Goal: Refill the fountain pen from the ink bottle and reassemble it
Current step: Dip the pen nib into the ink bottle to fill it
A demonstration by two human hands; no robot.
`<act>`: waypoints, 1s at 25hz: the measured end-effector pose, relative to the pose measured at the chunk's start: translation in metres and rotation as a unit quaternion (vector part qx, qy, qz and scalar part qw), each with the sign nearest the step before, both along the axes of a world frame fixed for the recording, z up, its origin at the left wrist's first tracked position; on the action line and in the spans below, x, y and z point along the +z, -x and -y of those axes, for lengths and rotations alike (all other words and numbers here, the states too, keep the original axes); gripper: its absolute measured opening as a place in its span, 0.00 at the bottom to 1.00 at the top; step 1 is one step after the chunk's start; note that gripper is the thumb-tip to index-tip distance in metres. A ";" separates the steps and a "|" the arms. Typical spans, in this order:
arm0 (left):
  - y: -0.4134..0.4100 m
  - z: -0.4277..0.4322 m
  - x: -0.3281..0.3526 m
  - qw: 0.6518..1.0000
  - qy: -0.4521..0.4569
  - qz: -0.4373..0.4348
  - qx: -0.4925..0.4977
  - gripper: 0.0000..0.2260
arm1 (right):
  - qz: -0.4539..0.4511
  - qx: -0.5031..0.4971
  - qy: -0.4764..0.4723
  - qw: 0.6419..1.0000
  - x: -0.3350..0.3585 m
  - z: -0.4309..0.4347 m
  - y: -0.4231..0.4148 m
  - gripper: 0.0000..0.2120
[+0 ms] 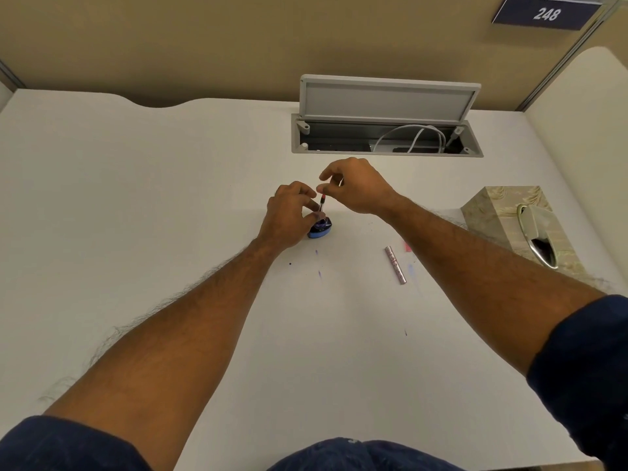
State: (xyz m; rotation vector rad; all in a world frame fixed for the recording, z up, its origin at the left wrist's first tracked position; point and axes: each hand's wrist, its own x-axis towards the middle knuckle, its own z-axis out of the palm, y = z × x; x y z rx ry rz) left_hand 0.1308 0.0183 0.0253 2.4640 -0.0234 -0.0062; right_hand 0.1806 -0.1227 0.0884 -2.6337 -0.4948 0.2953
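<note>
A small ink bottle [321,229] with a blue base stands on the white desk [170,198] at mid-distance. The pen's inner section [322,203], dark with a red top end, stands upright with its lower end in the bottle's mouth. My left hand [289,212] grips the lower part of this section and rests against the bottle. My right hand [356,186] pinches the red top end between thumb and finger. The silver-pink pen barrel [396,265] lies loose on the desk to the right, apart from both hands.
A patterned tissue box [523,226] sits at the right edge. An open cable hatch [387,134] with white cables lies at the back of the desk behind the hands. Small ink spots [318,266] and a pink smear [407,247] mark the desk.
</note>
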 end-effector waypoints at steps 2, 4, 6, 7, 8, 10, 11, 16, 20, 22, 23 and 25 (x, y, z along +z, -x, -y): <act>0.000 0.000 0.000 1.000 -0.005 -0.002 0.001 0.09 | 0.002 -0.015 0.005 1.000 -0.001 0.001 -0.002 0.14; -0.001 0.001 -0.002 1.000 -0.010 -0.004 0.005 0.09 | 0.003 -0.020 0.020 1.000 -0.001 0.002 -0.003 0.14; -0.001 0.002 -0.003 1.000 -0.008 -0.002 0.009 0.09 | 0.005 -0.012 0.033 0.999 -0.001 0.001 -0.003 0.12; -0.001 0.002 -0.004 1.000 -0.006 0.001 0.010 0.09 | 0.005 -0.005 0.038 0.999 0.000 0.000 -0.003 0.12; -0.001 0.002 -0.004 1.000 -0.004 0.003 0.009 0.09 | 0.005 0.006 0.044 0.999 0.001 0.000 -0.004 0.11; 0.000 0.002 -0.004 1.000 -0.003 0.008 0.002 0.09 | 0.006 0.026 0.060 0.998 0.003 -0.001 -0.004 0.11; 0.000 0.003 -0.004 1.000 -0.003 0.011 0.000 0.09 | 0.007 0.032 0.066 0.997 0.003 -0.001 -0.005 0.10; 0.001 0.005 -0.005 1.000 -0.001 0.019 0.009 0.09 | 0.063 0.044 0.115 0.990 0.006 -0.001 -0.004 0.13; 0.001 0.006 -0.004 1.000 0.003 0.014 0.016 0.10 | 0.106 0.055 0.187 0.975 0.007 -0.003 0.000 0.18; 0.002 0.007 -0.004 1.000 -0.006 0.009 0.009 0.10 | 0.094 0.056 0.197 0.974 0.009 -0.004 0.001 0.21; 0.002 0.006 -0.005 1.000 -0.005 0.008 0.009 0.10 | 0.080 0.058 0.190 0.977 0.010 -0.003 0.001 0.21; 0.002 0.005 -0.006 1.000 0.001 0.009 0.018 0.10 | 0.040 0.062 0.148 0.986 0.013 -0.002 -0.001 0.19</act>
